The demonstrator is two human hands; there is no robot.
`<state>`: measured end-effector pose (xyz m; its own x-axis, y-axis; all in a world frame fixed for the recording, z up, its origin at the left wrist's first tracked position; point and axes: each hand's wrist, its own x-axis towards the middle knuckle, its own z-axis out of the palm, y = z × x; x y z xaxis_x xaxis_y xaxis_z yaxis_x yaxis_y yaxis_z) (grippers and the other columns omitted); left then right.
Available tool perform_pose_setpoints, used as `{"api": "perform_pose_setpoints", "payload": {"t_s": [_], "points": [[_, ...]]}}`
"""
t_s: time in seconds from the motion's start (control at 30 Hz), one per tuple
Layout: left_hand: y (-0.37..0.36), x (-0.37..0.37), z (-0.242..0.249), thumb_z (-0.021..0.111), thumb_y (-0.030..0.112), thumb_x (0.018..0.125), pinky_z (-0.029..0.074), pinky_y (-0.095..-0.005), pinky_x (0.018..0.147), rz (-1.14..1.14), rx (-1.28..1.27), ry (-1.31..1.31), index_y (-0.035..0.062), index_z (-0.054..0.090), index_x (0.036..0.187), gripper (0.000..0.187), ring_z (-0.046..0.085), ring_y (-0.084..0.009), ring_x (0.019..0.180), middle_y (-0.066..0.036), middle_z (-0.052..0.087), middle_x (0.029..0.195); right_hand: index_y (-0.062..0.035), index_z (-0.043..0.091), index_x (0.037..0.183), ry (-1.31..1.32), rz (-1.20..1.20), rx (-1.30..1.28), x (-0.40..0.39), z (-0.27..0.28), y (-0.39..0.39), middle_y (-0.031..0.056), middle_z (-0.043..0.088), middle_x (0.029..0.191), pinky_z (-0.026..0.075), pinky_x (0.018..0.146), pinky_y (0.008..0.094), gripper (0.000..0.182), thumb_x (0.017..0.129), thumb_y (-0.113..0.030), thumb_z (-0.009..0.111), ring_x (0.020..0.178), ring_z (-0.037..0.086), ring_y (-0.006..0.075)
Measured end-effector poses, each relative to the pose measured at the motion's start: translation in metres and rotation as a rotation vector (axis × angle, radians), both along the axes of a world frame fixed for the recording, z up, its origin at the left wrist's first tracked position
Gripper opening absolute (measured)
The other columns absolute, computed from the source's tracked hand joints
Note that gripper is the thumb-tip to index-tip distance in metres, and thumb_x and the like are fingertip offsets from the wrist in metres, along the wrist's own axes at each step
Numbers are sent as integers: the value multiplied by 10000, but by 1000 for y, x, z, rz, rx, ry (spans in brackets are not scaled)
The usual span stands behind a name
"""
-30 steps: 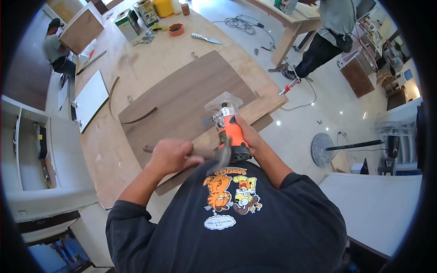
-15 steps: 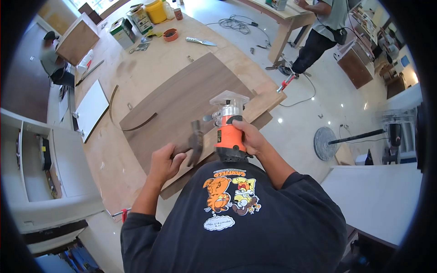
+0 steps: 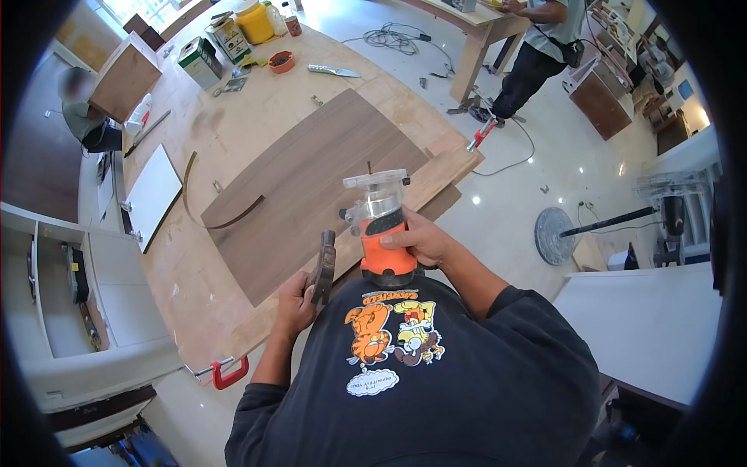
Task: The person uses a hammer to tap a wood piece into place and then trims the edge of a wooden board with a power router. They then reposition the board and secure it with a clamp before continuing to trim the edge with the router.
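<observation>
My right hand (image 3: 426,240) is wrapped round the orange body of a trim router (image 3: 383,253). The router stands upside down near my chest, its clear base up and a thin bit pointing upward. In my left hand (image 3: 296,305) is a hammer (image 3: 325,261), its dark head up, just left of the router; most of the handle is hidden. Beyond both tools a brown wood-grain panel (image 3: 311,159) lies on the workbench (image 3: 187,288). One curved brown edging strip (image 3: 243,213) rests partly on the panel, and another strip (image 3: 187,180) curves beside it.
Red clamps grip the bench at the near left (image 3: 230,373) and right corner (image 3: 481,135). A knife (image 3: 333,71), cans (image 3: 201,62) and a white panel (image 3: 158,191) lie farther back. One person (image 3: 537,62) stands right, another (image 3: 97,124) left. Cable (image 3: 401,40) lies on the floor.
The router has tilted so its base and bit now point up, and it has shifted slightly left. My left hand and the hammer have come closer to my body.
</observation>
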<state>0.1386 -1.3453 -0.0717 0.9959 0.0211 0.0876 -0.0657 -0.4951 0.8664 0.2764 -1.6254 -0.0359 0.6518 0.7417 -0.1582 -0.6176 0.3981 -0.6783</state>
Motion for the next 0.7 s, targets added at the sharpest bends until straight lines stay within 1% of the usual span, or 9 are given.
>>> {"api": "perform_pose_setpoints", "payload": {"t_s": [0.03,0.13,0.23,0.33,0.43,0.47,0.57,0.6,0.7], "points": [[-4,1,2,553,179,960,378,-290,526,-6,-13,-14,49,574,767,234,488,-104,566,-16,531,627,-12,434,1382,33,10,26,0,0,-1,115,594,1249,514,995,383,638,831,-60,752,1140,607,214],[0,-4,-9,557,206,963,384,-305,540,-40,-63,78,37,576,785,246,491,-121,583,-28,528,636,-13,445,1381,70,65,85,0,5,-4,119,593,1268,497,1013,368,571,880,-81,710,1140,609,208],[2,-6,-16,587,297,925,388,-382,557,-56,20,55,27,545,781,308,473,-303,568,-156,469,643,-14,448,1379,26,67,103,4,-5,-3,128,597,1268,516,997,389,527,916,-113,678,1132,621,216],[-2,-6,-3,633,304,899,413,-395,565,-48,81,3,28,580,800,298,512,-353,588,-171,497,642,10,460,1358,104,52,159,9,-15,-5,153,617,1235,536,980,416,487,954,-187,646,1103,647,243],[-13,7,28,688,342,869,439,-409,568,-53,150,44,31,591,804,333,548,-376,606,-179,520,643,63,428,1362,291,20,210,12,-39,-7,252,584,1263,517,1009,495,603,974,-367,595,1153,625,353],[-13,13,30,701,370,859,445,-411,565,-71,180,6,34,597,804,356,561,-375,608,-175,531,645,80,431,1342,303,16,183,12,-42,-8,273,591,1227,530,985,518,685,966,-475,572,1130,631,382],[-14,29,37,735,444,831,460,-419,552,-151,279,-110,47,607,792,419,587,-369,607,-159,561,648,77,450,1316,423,49,295,11,-42,-8,268,606,1200,552,946,525,703,956,-513,574,1085,654,374],[-15,34,43,741,464,822,462,-423,544,-188,319,-157,54,604,780,434,588,-366,602,-153,569,649,58,476,1288,419,-29,219,7,-27,-7,247,638,1129,580,897,502,691,956,-542,562,1010,684,358],[-17,44,63,754,513,795,466,-424,526,-289,448,-274,73,585,739,475,595,-351,592,-127,579,642,34,491,1278,523,57,286,7,-28,-4,228,658,1073,595,867,469,672,957,-552,557,955,699,347]]}}
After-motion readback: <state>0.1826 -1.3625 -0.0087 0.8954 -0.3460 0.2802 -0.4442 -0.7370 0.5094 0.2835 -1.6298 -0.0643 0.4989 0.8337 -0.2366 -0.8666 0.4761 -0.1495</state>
